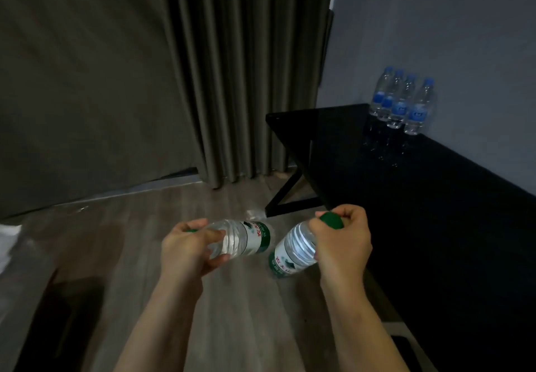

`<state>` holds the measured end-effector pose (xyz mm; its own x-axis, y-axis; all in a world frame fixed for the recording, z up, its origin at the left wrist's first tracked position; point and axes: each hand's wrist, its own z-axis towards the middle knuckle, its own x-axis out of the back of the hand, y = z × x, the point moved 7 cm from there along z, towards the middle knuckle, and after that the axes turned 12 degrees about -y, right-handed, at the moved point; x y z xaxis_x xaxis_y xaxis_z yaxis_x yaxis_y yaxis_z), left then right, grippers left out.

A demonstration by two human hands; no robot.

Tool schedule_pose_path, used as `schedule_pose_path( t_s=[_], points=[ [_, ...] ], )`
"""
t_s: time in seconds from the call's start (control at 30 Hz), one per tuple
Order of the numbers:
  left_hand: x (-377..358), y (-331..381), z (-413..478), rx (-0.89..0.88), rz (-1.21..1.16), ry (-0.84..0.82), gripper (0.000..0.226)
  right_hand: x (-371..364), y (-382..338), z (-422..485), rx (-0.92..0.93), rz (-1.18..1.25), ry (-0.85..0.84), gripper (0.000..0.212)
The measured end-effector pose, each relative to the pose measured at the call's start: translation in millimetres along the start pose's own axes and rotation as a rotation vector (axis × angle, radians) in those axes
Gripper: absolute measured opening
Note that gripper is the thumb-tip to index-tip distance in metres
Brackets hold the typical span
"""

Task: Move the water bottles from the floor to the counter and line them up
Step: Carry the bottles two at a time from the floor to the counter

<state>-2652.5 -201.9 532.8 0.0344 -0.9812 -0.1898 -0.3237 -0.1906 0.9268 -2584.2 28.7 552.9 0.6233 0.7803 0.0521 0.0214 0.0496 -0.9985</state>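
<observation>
Left hand (188,244): fingers and thumb curled round the neck end of left bottle (246,239), gripping it. Left bottle: clear plastic, green-and-white label, held almost level above the floor (232,299), base pointing right, a sliver of green cap showing behind the knuckles. Right hand (342,241): closed over the top of right bottle (293,251), fingers wrapped about its green cap (332,220). Right bottle: same make and label, hanging tilted with cap up and to the right, base down and to the left, clear of the floor. Bases of the two held bottles close together; touching or just apart, cannot tell. Counter (435,197): black, glossy top, running along the right side against a pale wall (449,23), just beside the right hand. Blue-capped bottles (401,100): four, upright, blue labels, standing in a tight row at the counter's far end close to the wall, reflected in the top. Frame leg (290,194): black, angled, under the counter's far end, resting on the floor. Plastic wrap (255,214): small crumpled clear piece on the floor near the foot of the leg, just beyond the left bottle. Curtain (246,67): dark, pleated, hanging to the floor behind the counter's end. Floor: wood-grain planks, grey-brown.
</observation>
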Motion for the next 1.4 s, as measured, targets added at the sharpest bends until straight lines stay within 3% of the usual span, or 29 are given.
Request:
schedule_pose_path(
  t_s=[0.3, 0.5, 0.87, 1.4],
  points=[
    [-75, 57, 148, -0.014, 0.001, -0.292, 0.026, -45, -18, 112, 0.063, 0.005, 0.249, 0.035],
    [-123, 75, 214, -0.019, 0.012, -0.403, 0.027, -48, -20, 157, 0.080, 0.044, 0.440, 0.036],
    [-276, 63, 275, 0.110, 0.098, -0.623, 0.023, 26, -15, 263, 0.073, 0.100, 0.685, 0.032],
    [-529, 40, 338, 0.120, 0.208, -0.706, 0.029, 174, -28, 445, 0.042, 0.060, 0.790, 0.028]
  ],
)
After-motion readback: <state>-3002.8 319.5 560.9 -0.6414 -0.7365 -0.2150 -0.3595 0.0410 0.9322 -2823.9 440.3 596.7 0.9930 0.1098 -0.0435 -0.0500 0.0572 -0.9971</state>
